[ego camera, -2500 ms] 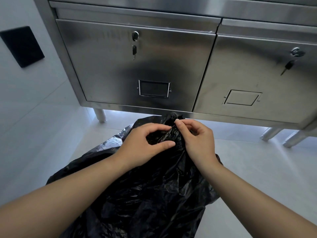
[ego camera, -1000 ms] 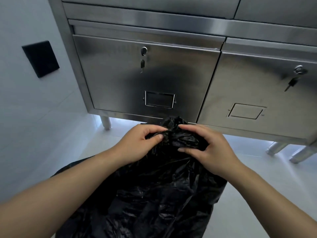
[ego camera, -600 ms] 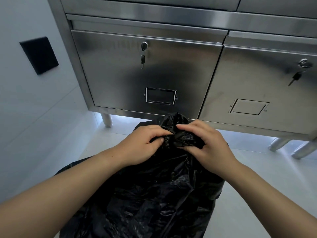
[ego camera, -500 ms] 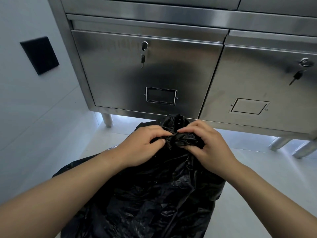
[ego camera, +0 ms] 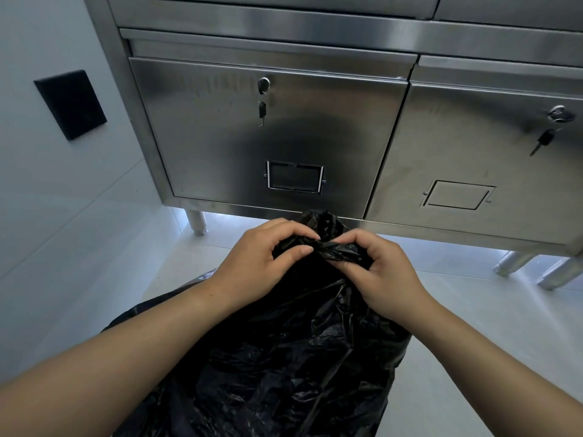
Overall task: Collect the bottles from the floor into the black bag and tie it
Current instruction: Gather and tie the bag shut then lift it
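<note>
Compared with half a second ago, the two hands have barely shifted, but the gathered plastic between them is now drawn into a tighter, nearly level twisted strand (ego camera: 331, 247). Two and a half seconds ago the left thumb lay spread across the front of the bag; now it is tucked in against the strand. The left hand (ego camera: 258, 263) has a narrow grip, its fingers curled over the bunched top of the black bag (ego camera: 284, 357) and its thumb pressing the plastic from the near side. The right hand (ego camera: 385, 275) has a matching narrow grip, with curled fingertips pinching the other end of the strand. The fingertips of both hands almost meet above it. A small tuft of plastic (ego camera: 321, 219) stands up just behind the hands. The bag sits on the pale floor (ego camera: 473, 310) between the forearms, in front of the steel cabinet (ego camera: 284, 137). Its body is crumpled and bulging, and what is inside is hidden.
</note>
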Demonstrator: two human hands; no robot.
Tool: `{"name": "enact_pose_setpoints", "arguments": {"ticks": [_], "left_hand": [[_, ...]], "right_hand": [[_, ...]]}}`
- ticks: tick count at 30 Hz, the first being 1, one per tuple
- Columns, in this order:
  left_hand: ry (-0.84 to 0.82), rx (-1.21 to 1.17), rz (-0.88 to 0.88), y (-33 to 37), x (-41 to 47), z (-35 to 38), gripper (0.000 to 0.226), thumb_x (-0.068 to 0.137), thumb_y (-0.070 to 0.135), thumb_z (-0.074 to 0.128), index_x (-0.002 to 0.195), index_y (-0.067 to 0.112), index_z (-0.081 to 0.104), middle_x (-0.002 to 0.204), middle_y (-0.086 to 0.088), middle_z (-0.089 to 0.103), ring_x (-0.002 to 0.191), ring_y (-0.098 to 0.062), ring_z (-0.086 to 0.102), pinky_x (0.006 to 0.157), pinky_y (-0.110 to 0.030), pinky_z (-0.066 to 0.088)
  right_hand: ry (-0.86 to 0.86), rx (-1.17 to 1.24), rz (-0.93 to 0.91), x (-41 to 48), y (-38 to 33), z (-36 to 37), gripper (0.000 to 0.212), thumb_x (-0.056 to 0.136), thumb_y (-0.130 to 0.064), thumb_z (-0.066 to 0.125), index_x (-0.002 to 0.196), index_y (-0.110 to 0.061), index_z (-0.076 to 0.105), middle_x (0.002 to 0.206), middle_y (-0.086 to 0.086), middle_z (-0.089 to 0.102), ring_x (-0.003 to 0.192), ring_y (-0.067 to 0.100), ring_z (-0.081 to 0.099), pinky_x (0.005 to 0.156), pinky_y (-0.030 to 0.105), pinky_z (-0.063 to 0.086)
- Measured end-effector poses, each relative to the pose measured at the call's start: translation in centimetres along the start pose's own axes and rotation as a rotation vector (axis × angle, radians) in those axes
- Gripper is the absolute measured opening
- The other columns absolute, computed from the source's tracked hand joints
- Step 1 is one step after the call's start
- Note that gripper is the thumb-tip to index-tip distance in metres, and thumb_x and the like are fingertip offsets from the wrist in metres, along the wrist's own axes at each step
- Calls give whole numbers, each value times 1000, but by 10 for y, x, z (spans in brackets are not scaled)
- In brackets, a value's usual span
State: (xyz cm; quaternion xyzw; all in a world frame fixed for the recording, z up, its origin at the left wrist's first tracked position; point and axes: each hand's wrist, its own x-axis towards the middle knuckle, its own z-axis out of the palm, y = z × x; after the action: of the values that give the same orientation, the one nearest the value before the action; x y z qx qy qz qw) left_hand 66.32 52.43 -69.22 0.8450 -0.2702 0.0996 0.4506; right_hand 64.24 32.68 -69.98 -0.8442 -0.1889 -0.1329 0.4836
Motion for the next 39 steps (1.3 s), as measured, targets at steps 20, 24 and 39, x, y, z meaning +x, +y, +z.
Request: {"name": "enact_pose_setpoints", "arguments": {"ticks": [20,24,39], "left_hand": [[-296,-1,-45,0,1,0,14,92,30,54,96,24,66,90,12,62,91,-4,57,83,-25,44],[-250,-83,-156,0,4,0,12,82,40,65,89,31,67,89,7,67,88,-16,62,85,-43,48],[-89,-784,-586,10,5,8,14,92,13,53,102,11,62,90,-7,68,74,-12,65,71,-19,54]], "right_hand": [[87,-32,-124,3,0,3,19,78,-9,73,92,-22,70,91,-11,68,88,0,63,80,10,42],[73,84,8,2,7,4,22,79,-8,73,87,-28,70,87,-11,71,84,0,65,78,11,45],[32,-15,-57,-2,8,6,35,77,-18,68,107,-35,64,102,-26,64,98,-8,60,86,6,40]]}}
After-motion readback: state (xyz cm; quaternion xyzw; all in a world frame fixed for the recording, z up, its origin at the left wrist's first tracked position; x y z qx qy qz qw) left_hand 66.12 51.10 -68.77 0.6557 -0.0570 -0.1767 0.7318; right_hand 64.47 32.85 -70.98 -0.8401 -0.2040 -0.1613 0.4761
